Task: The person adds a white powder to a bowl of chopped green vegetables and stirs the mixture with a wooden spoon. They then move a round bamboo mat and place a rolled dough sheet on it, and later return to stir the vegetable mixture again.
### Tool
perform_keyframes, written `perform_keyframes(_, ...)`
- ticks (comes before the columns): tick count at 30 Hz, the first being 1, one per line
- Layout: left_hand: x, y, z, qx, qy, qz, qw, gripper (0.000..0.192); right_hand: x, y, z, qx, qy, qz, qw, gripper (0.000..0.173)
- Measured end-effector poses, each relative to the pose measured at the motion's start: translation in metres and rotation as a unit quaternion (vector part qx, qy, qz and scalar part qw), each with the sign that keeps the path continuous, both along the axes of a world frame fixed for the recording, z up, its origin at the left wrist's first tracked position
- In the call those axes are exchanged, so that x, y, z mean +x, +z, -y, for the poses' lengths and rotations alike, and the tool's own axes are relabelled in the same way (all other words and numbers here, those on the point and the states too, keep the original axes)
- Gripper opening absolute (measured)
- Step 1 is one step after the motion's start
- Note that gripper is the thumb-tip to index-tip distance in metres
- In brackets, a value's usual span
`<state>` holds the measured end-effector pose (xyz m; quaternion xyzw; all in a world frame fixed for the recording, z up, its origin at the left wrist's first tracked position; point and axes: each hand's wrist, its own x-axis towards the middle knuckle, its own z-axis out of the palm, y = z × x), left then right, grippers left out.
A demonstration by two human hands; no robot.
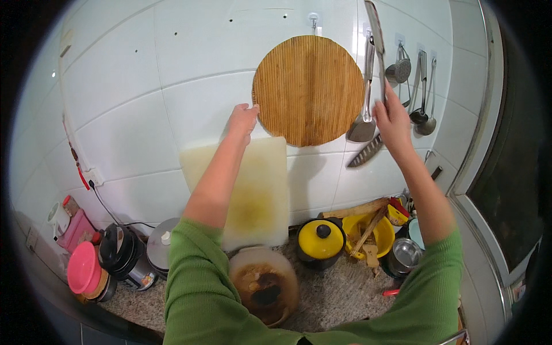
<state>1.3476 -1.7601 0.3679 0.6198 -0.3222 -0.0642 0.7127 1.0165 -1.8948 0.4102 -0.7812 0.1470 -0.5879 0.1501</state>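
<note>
A round wooden cutting board [308,90] hangs from a wall hook in front of me. My left hand [244,121] grips its left edge, with fingertips on the rim. My right hand [393,118], to the board's right, is closed around a long metal utensil [377,34] that points upward; its exact kind is unclear. Below that hand a knife blade with hollows along it [366,153] slants down to the left; my hand hides its upper end, so I cannot tell whether it is held. A metal turner [362,130] hangs between board and hand.
Ladles [419,116] and a grater [403,71] hang at right. A pale plastic cutting board [258,194] leans on the wall behind a stained lid [265,284]. On the granite counter [336,293] stand a yellow-lidded pot [321,241], a yellow basket [381,228] and an electric pressure cooker [125,258].
</note>
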Motion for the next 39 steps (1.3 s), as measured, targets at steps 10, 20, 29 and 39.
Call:
perform_keyframes(10,0.002,0.0,0.041,-0.069,0.111,0.027,0.991,0.048,-0.121,-0.096,-0.003,0.134,0.044,-0.104,0.985,0.055)
perform_keyframes(20,-0.013,0.018,0.051,-0.211,0.056,-0.005,0.976,0.046,-0.118,-0.146,0.022,0.159,0.102,-0.102,0.977,0.054)
perform_keyframes(29,-0.023,0.052,-0.02,-0.241,0.05,-0.041,0.968,0.044,-0.097,-0.154,0.021,0.164,0.117,-0.096,0.975,0.056)
perform_keyframes(39,-0.041,0.102,-0.052,-0.24,0.034,-0.045,0.969,0.035,-0.086,-0.132,0.004,0.187,0.138,-0.09,0.968,0.056)
